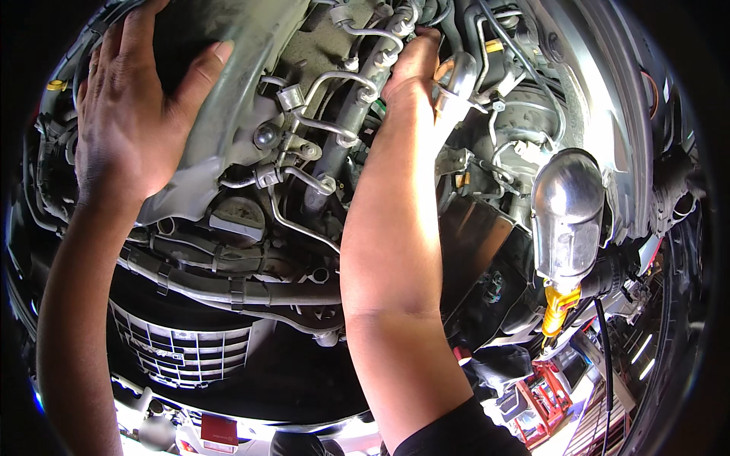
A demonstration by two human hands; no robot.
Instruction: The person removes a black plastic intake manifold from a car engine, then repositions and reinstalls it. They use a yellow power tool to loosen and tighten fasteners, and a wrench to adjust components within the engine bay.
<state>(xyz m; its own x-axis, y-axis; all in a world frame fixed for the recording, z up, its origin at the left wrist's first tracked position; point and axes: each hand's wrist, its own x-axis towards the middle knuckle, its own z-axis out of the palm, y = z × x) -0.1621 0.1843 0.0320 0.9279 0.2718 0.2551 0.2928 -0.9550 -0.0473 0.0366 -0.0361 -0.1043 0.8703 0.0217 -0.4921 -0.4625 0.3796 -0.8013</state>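
Observation:
My left hand (133,121) lies with fingers stretched and thumb apart over the far left of the engine bay, beside a grey sheet-like panel (243,83). It holds nothing that I can see. My right arm reaches deep into the engine, and my right hand (414,64) is down between a thick metal fuel rail (351,114) and a shiny curved metal pipe (458,80). The fingers of that hand are hidden among the parts. Several thin bent metal lines (319,121) branch off the rail to its left.
A lit work lamp (566,220) with a yellow hook (559,308) hangs at the right. Toward me run a thick hose (289,293) and the front grille (190,349). A grey cap (237,218) sits left of the rail. Beyond the car's front stands a red metal frame (544,403).

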